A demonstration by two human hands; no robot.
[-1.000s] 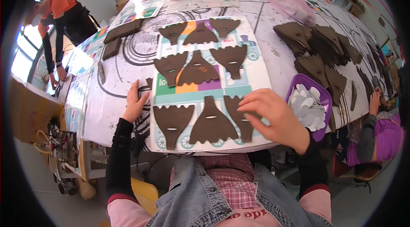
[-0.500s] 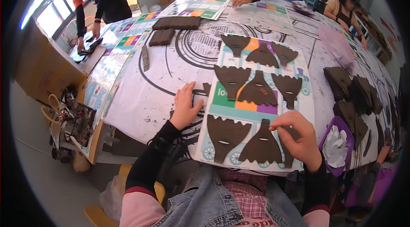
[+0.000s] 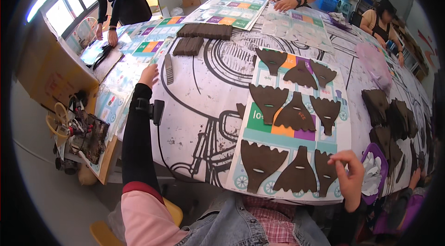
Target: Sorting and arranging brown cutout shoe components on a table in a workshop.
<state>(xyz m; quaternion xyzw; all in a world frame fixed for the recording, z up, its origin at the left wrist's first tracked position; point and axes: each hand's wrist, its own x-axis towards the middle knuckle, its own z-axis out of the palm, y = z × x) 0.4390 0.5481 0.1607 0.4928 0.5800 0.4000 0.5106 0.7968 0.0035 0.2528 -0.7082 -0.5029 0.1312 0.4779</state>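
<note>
My left hand (image 3: 149,76) reaches far forward at the left side of the table, holding nothing, its fingers apart. Nearest it lies a narrow ridged dark strip (image 3: 168,69). My right hand (image 3: 349,174) hovers at the lower right corner of a printed board (image 3: 235,182), its fingers loosely bent with nothing visible between them. Close to those fingertips is a dark brown fan-shaped piece (image 3: 324,176) with a scalloped edge and a small slit. Several similar pieces, such as a large one (image 3: 263,160) and an inverted one (image 3: 296,179), lie in rows on the board.
Two stacks of dark pieces, a long one (image 3: 204,31) and a short one (image 3: 188,46), stand beyond the board. A purple tray (image 3: 383,172) of white pieces and piles of dark pieces (image 3: 375,106) are at right. Co-workers sit or stand around the table.
My left hand has moved from beside the board forward and left toward the ridged strip. My right hand has drawn slightly right and down, uncovering the lower right piece. The view has shifted.
</note>
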